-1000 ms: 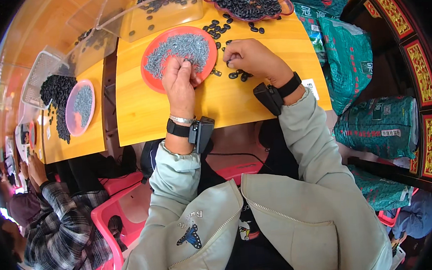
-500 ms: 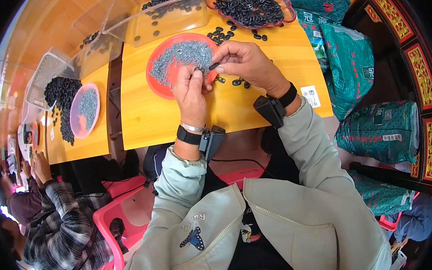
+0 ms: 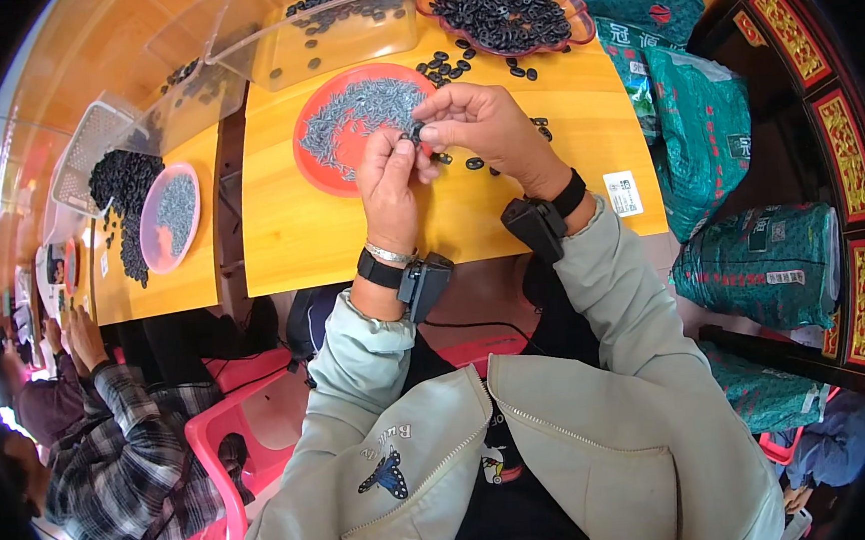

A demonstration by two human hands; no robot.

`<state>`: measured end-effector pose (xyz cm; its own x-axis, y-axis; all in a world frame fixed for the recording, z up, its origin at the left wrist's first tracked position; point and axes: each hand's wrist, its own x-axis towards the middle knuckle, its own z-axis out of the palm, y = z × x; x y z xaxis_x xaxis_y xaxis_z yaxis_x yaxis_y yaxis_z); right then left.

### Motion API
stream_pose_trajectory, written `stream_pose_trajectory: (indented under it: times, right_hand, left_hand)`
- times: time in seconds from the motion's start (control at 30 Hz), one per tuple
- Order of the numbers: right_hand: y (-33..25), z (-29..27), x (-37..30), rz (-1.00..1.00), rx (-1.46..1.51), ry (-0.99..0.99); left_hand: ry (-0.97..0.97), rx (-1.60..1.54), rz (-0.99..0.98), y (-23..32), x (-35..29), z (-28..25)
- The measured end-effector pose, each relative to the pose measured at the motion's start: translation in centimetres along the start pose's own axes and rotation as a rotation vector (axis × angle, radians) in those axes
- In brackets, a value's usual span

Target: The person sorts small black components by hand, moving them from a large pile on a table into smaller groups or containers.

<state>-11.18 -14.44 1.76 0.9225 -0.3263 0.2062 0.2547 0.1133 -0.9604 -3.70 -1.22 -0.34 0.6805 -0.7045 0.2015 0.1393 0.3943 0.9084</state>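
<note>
My left hand (image 3: 389, 178) and my right hand (image 3: 485, 128) meet over the right rim of a red round plate (image 3: 307, 168). A small black oval plastic piece (image 3: 417, 131) is pinched between the fingertips of both hands. Many thin silver screw-like pins (image 3: 341, 114) lie in the plate. Loose black oval pieces (image 3: 474, 164) are scattered on the yellow table beside and under my right hand. What else my left fingertips hold is too small to tell.
A scalloped amber tray (image 3: 581, 27) heaped with black parts and a clear plastic bin (image 3: 356, 43) stand at the back. Green sacks (image 3: 699, 131) line the right side. At left, a co-worker sits by another table with a pink bowl (image 3: 146, 235) and a black heap (image 3: 125, 181).
My right hand has moved slightly left and down, bringing its black oval piece against my left fingertips. My left hand has shifted a little to the right.
</note>
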Motion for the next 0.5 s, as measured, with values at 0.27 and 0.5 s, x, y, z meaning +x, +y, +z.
stream_pose_trajectory:
  times: [0.27,0.5]
  right_hand:
    - [0.2,0.3,0.0,0.038,0.040,-0.012]
    - [-0.9,-0.8,-0.2,0.050,-0.088,0.081]
  left_hand:
    - [0.019,-0.084,-0.018,0.0,0.0,-0.2]
    - [0.045,0.224,0.001,-0.1,0.3,-0.4]
